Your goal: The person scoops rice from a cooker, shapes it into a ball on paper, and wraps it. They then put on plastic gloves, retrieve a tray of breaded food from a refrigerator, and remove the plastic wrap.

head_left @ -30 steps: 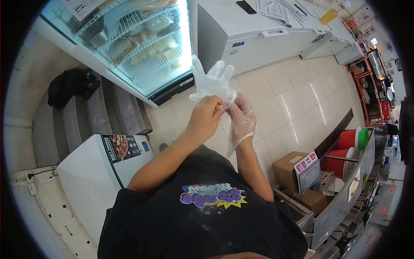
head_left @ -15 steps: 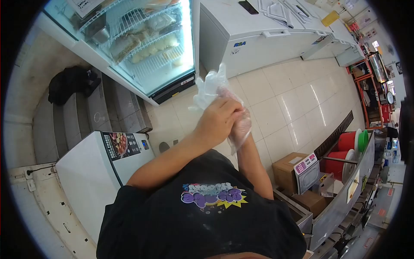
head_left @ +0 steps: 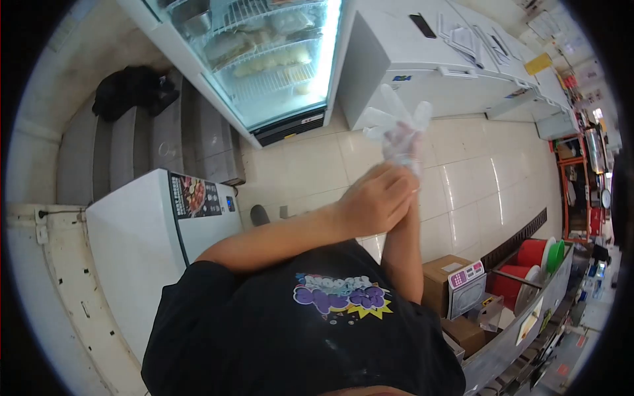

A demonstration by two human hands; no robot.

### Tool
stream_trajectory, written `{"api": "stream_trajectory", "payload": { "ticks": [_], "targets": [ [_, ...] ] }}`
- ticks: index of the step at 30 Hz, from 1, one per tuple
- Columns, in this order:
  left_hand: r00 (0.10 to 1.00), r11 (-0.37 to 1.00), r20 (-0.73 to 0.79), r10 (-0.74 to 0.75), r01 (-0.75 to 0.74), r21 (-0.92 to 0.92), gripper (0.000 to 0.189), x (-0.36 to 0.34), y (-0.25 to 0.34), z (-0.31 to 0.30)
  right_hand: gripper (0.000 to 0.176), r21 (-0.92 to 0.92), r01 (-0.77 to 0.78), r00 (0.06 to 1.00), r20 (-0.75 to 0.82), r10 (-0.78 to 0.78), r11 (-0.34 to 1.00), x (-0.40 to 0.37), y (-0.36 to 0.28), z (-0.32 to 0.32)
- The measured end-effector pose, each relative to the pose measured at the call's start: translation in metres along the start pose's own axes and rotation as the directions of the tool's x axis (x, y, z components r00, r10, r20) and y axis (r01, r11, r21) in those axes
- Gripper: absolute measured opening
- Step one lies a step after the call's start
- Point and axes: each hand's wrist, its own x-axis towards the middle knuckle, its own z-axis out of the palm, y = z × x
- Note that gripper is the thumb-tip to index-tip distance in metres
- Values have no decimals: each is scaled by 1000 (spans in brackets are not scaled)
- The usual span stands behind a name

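A clear disposable plastic glove (head_left: pixel 397 119) covers my right hand (head_left: pixel 402 142), which is held out in front of me above the floor. Its finger sleeves stand spread, pale and loose-looking, and hold nothing. My bare left hand (head_left: pixel 378 201) is closed at my right wrist, with its fingers pinching the glove's cuff. Part of the cuff is hidden behind those fingers.
A lit glass-door fridge (head_left: pixel 264 72) with food on its racks stands ahead. White chest freezers (head_left: pixel 429 89) are to its right. A white appliance (head_left: pixel 132 231) and steps (head_left: pixel 122 148) lie left. Cardboard boxes, a scale (head_left: pixel 467 290) and red buckets (head_left: pixel 505 284) sit right.
The glove has gone further onto my right hand, and its finger sleeves now spread upward. My left hand has slid from the palm area down to the wrist. The view has shifted.
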Motion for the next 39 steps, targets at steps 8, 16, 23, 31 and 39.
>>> {"api": "stream_trajectory", "payload": {
  "ticks": [8,16,23,31,39],
  "targets": [
    [989,979,-146,-3,33,203,21,41,-36,16,89,105,133,991,-1,-134,986,8,-65,39],
    [972,816,-216,94,49,576,20,141,-24,17,75,50,108,965,-245,-93,993,45,-109,57],
    [939,785,252,-234,29,619,25,197,4,-12,75,-193,358,869,-288,-402,914,123,-167,16],
    [947,773,318,42,-232,590,23,241,20,-78,84,-559,649,432,-288,-855,516,180,-253,115],
    [884,863,467,22,-252,438,25,217,7,-203,72,-254,774,515,-280,-810,580,218,-211,198]
  ]
}}
